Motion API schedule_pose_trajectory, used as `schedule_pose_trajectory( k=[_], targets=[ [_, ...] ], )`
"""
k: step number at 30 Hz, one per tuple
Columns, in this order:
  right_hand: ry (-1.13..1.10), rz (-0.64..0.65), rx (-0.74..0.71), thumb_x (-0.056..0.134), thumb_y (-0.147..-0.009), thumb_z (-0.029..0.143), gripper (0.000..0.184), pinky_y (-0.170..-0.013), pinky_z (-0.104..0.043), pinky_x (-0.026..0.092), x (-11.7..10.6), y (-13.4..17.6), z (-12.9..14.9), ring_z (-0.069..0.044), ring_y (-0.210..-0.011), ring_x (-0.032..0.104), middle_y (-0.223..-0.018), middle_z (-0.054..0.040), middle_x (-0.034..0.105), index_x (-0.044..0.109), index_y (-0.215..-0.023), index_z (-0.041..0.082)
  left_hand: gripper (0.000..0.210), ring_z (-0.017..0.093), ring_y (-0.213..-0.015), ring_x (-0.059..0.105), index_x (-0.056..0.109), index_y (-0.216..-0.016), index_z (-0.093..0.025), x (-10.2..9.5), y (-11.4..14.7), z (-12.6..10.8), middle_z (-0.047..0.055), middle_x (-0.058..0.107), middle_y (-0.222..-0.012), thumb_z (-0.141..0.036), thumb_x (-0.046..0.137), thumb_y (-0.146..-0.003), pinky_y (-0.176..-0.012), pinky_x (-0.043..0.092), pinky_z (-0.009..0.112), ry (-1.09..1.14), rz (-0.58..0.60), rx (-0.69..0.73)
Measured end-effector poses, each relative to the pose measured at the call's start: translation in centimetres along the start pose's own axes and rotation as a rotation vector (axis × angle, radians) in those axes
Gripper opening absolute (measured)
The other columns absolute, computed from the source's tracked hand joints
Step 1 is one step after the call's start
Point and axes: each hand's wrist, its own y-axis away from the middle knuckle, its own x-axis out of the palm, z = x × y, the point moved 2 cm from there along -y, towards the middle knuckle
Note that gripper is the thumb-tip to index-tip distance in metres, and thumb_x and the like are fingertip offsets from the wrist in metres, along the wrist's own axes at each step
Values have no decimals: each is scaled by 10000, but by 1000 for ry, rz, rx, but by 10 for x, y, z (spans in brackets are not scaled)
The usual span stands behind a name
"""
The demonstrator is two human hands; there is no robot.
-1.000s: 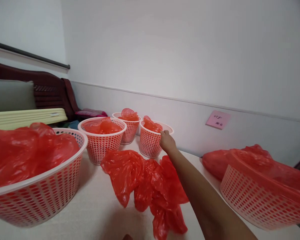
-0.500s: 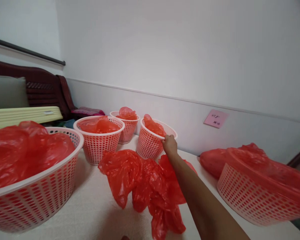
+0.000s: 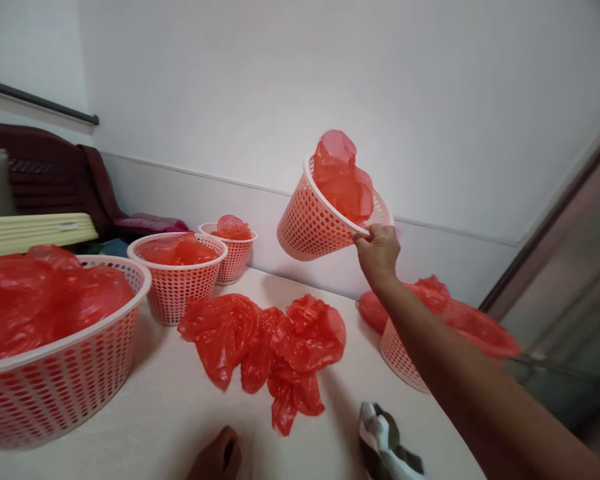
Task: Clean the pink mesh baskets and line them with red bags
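My right hand [image 3: 379,252] grips the rim of a light pink perforated plastic basket [image 3: 315,230], holding it tilted in the air in front of the wall. Inside that basket a crumpled red plastic bag [image 3: 343,180] pokes above the rim. At the bottom edge my left hand [image 3: 217,457] shows only in part, its fingers curled in and nothing visible in them. Between and beyond my hands, a heap of crumpled red plastic bags [image 3: 275,343] lies on the white surface [image 3: 180,407].
Left stand a large basket [image 3: 75,373] and two smaller baskets [image 3: 180,287] [image 3: 235,257], all holding red plastic. Another basket [image 3: 400,353], draped with red plastic, stands behind my right forearm. A grey-and-white crumpled cloth [image 3: 383,443] lies at the front. A white wall [image 3: 230,100] bounds the back.
My right hand has lifted the basket off the surface, up and to the right, tilting it more. More of my left hand shows at the bottom. The view has shifted to the right.
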Motion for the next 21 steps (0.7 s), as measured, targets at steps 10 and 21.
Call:
schedule_pose_trajectory(
  k=[10,21],
  targets=[
    [-208,137,-238,603,-784,343,124,-673,-297,400,-182,118,-7,-178,-723,523,-773,-4,533,607,-759,222,318,150,-612,544,534,-712,-224,-13,35,2,-44,543,-627,-538,531,-762,-606,433,255,509,-149,-64],
    [-337,797,-146,513,-838,133,110,-783,-301,466,-216,288,-26,-196,-909,579,-975,-47,553,536,-815,239,609,215,-687,650,565,-932,-183,-62,101,-21,52,698,-792,-688,666,-607,-595,517,329,787,-410,-217]
  ],
)
